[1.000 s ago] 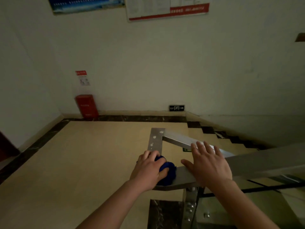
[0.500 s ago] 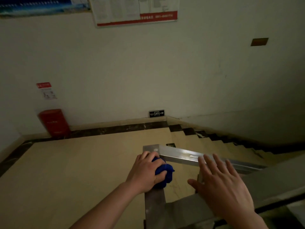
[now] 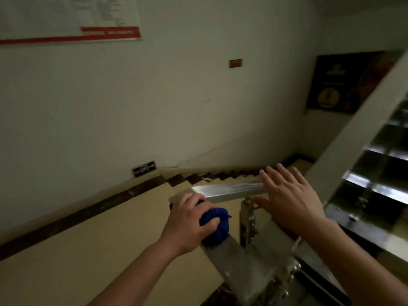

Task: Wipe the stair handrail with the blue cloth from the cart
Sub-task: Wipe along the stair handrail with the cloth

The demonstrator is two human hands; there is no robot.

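A dim stairwell landing in a public building is showing here: a steel handrail [image 3: 229,191] is turning at centre, tiled steps [image 3: 223,176] are descending toward 2 o'clock, an exit sign [image 3: 144,168] is sitting low at 12, and a notice board [image 3: 70,18] is hanging at 10.

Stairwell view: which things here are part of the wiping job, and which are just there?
Part of the job: blue cloth, balled in the left hand; metal handrail; right hand, open.

Just there: wall notice, exit sign, dark poster, stairs.
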